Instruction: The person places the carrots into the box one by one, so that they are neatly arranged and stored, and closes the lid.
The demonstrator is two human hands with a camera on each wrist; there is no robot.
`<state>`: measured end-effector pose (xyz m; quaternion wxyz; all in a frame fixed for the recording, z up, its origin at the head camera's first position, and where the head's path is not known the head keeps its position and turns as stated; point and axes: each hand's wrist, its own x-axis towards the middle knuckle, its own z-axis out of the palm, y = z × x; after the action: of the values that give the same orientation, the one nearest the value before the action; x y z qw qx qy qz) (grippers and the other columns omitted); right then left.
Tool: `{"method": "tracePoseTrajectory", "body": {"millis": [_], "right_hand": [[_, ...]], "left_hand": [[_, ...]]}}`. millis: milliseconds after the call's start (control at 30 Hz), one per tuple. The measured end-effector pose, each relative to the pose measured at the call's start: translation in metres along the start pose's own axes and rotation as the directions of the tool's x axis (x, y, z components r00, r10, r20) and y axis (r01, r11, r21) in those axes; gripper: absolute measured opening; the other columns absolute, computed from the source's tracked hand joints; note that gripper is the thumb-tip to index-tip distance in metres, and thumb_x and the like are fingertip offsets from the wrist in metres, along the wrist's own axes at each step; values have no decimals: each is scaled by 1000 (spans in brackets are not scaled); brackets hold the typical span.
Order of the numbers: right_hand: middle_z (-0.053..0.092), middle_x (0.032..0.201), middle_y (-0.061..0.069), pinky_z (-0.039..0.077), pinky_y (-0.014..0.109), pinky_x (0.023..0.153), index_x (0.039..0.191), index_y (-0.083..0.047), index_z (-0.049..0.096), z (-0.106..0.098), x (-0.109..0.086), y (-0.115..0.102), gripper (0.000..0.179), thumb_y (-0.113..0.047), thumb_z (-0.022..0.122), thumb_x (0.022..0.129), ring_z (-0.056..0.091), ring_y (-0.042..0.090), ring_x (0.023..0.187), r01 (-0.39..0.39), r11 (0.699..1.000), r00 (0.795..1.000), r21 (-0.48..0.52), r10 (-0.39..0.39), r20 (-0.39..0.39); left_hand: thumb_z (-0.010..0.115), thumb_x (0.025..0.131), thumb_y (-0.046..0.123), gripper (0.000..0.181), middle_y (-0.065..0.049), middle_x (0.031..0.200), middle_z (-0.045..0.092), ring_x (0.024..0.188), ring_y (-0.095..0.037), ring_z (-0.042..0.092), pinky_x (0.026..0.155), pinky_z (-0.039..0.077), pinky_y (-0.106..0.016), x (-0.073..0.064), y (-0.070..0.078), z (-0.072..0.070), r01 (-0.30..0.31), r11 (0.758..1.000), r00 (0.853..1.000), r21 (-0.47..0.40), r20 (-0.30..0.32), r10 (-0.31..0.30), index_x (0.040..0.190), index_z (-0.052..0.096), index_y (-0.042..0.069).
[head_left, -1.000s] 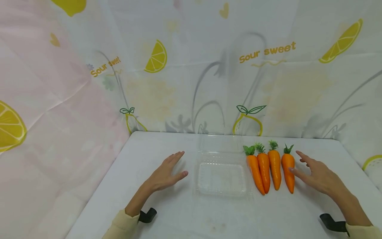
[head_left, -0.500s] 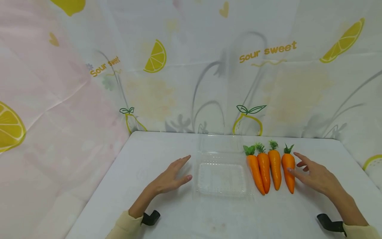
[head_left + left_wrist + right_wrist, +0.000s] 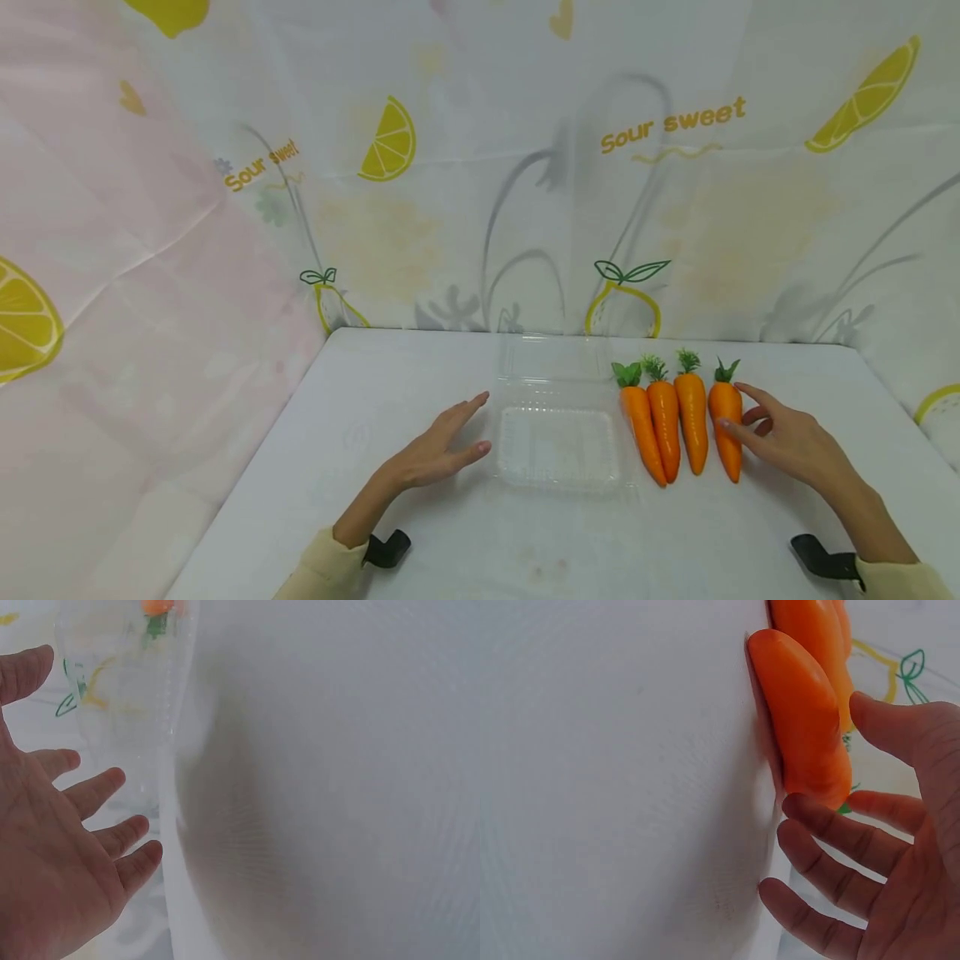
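My right hand (image 3: 798, 446) is at the rightmost orange carrot (image 3: 726, 402), which lies with its green top toward the back. In the head view, the thumb overlaps the carrot's body and the index fingertip is right at its upper right side. The right wrist view shows the fingers loosely bent beside this carrot (image 3: 799, 712), the thumb apart from it. With fingers spread and nothing in its grasp, my left hand (image 3: 438, 450) hovers just left of a clear plastic clamshell box (image 3: 555, 454). That box (image 3: 124, 682) also appears beyond the left fingers in the left wrist view.
Several more carrots (image 3: 692, 421) lie side by side between the box and the rightmost carrot. The box's lid (image 3: 555, 358) is folded back toward the rear edge of the white table (image 3: 555, 542). A lemon-printed cloth (image 3: 465, 208) hangs behind.
My left hand has moved right, closer to the box. The right hand has shifted slightly left toward the rightmost carrot, its fingers bending a little more. Carrots and box stay in place.
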<state>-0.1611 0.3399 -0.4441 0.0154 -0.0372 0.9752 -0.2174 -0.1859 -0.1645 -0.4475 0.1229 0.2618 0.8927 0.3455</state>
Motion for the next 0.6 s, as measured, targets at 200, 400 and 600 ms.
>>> {"method": "tracePoseTrajectory", "body": {"millis": [200,400,600], "right_hand": [[68,100,19,51,41,65,140,7,39,1,0,-1,77,-51,62,94,63,28,81,17,1000,1000,8,-17,-15],[68,98,20,53,45,66,139,7,38,1,0,-1,78,-51,62,93,63,29,80,11,1000,1000,13,-11,-13],[69,95,20,53,47,66,139,7,39,3,1,-2,78,-49,65,92,63,31,80,10,1000,999,15,-9,-31]], "left_hand": [[51,99,52,75,0,162,19,148,-28,16,114,18,-57,1,1,2,-31,999,999,-18,19,31,160,17,24],[50,100,50,75,5,162,20,148,-19,15,116,17,-52,4,-3,5,-52,998,998,-44,37,54,160,14,22],[51,100,48,75,5,161,22,147,-15,15,116,17,-50,4,-4,8,-50,996,998,-69,41,53,160,14,21]]}}
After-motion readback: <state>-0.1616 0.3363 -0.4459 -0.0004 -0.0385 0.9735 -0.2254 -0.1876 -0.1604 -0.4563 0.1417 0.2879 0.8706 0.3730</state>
